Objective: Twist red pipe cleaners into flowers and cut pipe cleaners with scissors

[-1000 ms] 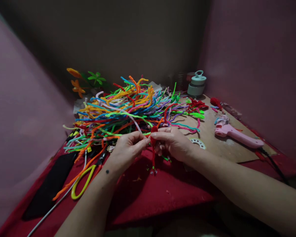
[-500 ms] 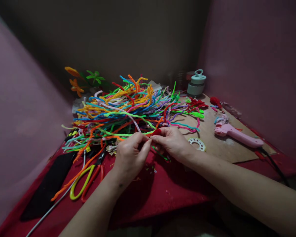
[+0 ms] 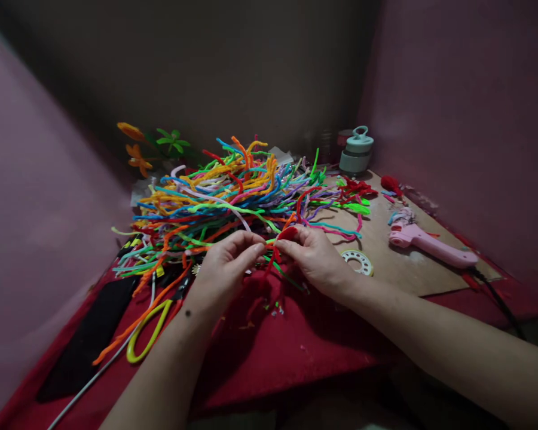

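Note:
My right hand (image 3: 311, 255) pinches a bent red pipe cleaner (image 3: 275, 255) between thumb and fingers; a red loop shows above the fingertips and a strand hangs below them. Close to its left, my left hand (image 3: 228, 257) is closed in a pinch at what looks like an end of the same red pipe cleaner, its tip hidden by the fingers. Just behind both hands spreads a large heap of many-coloured pipe cleaners (image 3: 224, 197). To the left of my left forearm lie scissors with a yellow handle (image 3: 137, 346), partly covered by the arm.
A pink glue gun (image 3: 439, 246) rests on a brown board (image 3: 403, 275) at right, near a white-and-yellow ring-shaped spool (image 3: 361, 261). A pale green jar (image 3: 356, 158) stands behind. At left are a black flat object (image 3: 87, 340), a white cable (image 3: 94, 375) and orange craft flowers (image 3: 138, 158).
My left hand has shifted slightly left and down, away from the right fingertips. More of the red pipe cleaner now shows between and below the hands.

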Tool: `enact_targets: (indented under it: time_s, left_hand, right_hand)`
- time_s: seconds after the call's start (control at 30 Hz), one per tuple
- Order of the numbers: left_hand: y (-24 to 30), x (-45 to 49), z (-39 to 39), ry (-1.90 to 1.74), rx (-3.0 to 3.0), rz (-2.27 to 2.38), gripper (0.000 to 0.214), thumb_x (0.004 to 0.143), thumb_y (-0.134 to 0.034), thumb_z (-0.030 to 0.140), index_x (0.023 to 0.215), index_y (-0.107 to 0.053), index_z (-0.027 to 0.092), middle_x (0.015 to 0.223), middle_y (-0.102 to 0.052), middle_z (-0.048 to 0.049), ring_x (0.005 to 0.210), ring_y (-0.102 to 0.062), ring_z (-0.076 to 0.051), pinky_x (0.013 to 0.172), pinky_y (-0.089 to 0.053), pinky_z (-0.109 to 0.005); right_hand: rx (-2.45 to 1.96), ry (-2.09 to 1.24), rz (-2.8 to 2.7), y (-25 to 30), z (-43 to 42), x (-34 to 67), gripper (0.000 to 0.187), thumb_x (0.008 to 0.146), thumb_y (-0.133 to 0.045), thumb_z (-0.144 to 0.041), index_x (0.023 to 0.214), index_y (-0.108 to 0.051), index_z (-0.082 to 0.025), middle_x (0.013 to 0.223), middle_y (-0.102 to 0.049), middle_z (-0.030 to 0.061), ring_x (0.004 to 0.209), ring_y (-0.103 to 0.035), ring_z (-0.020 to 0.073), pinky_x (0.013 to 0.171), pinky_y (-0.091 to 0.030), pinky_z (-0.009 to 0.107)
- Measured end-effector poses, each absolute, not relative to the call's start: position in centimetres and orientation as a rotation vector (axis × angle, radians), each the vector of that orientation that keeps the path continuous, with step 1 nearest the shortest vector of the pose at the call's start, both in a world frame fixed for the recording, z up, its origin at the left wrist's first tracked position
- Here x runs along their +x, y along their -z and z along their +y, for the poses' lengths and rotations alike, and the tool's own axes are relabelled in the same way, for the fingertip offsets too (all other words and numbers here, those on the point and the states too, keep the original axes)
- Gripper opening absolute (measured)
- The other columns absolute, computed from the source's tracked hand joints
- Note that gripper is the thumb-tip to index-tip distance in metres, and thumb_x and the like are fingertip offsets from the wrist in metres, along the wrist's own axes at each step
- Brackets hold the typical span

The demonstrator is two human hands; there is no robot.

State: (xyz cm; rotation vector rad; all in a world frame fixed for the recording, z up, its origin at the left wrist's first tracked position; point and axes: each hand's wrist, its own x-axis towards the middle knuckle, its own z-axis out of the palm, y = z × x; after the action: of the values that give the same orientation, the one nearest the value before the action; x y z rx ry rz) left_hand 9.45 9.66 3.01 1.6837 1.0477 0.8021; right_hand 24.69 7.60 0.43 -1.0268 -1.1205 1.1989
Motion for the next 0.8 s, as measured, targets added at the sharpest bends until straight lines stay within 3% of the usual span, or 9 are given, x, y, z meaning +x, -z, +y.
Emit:
enact_targets:
  time_s: [0.17, 0.43, 0.63, 0.8]
  left_hand:
    - [-2.3, 9.4, 9.9, -0.632, 1.171, 0.847, 0.016, 0.073, -0.064, 0.026, 0.081, -0.063, 0.012, 0.065, -0.056, -0.0002, 0.055, -0.05, -0.006, 0.055, -0.039, -0.018]
    - [-2.6, 9.7, 9.5, -0.622, 1.236, 0.889, 0.012, 0.069, -0.067, 0.023, 0.075, -0.062, 0.013, 0.06, -0.054, 0.0027, 0.048, -0.046, -0.004, 0.051, -0.035, -0.017]
    - [-2.4, 10.4, 8.7, -0.737, 2.124, 1.199, 0.013, 0.078, -0.052, 0.024, 0.073, -0.06, 0.014, 0.064, -0.057, -0.0007, 0.057, -0.049, -0.011, 0.055, -0.036, -0.023]
    - [-1.7, 11.4, 8.0, -0.944, 3.214, 1.258, 0.022, 0.083, -0.045, 0.019, 0.066, -0.058, 0.015, 0.061, -0.055, -0.0057, 0.061, -0.049, -0.018, 0.061, -0.034, -0.032]
  right_hand:
    - [-1.056, -0.861, -1.379, -0.6, 7.3, 24.8, 0.008, 0.077, -0.055, -0.018, 0.07, -0.058, -0.015, 0.066, -0.056, -0.0012, 0.062, -0.049, 0.0099, 0.06, -0.04, 0.022]
    - [-1.092, -0.426, -1.625, -0.4, 6.6, 24.8, 0.011, 0.079, -0.051, -0.01, 0.07, -0.053, -0.015, 0.069, -0.051, 0.0014, 0.067, -0.048, 0.0118, 0.063, -0.038, 0.024]
    - [-1.212, -0.457, -1.591, -0.3, 6.5, 24.6, 0.011, 0.079, -0.049, -0.011, 0.069, -0.052, -0.015, 0.069, -0.052, 0.0026, 0.065, -0.047, 0.0128, 0.063, -0.037, 0.025]
    - [-1.243, -0.779, -1.343, -0.4, 7.0, 24.4, 0.013, 0.078, -0.051, -0.02, 0.066, -0.052, -0.015, 0.063, -0.053, -0.0004, 0.059, -0.045, 0.011, 0.059, -0.037, 0.025]
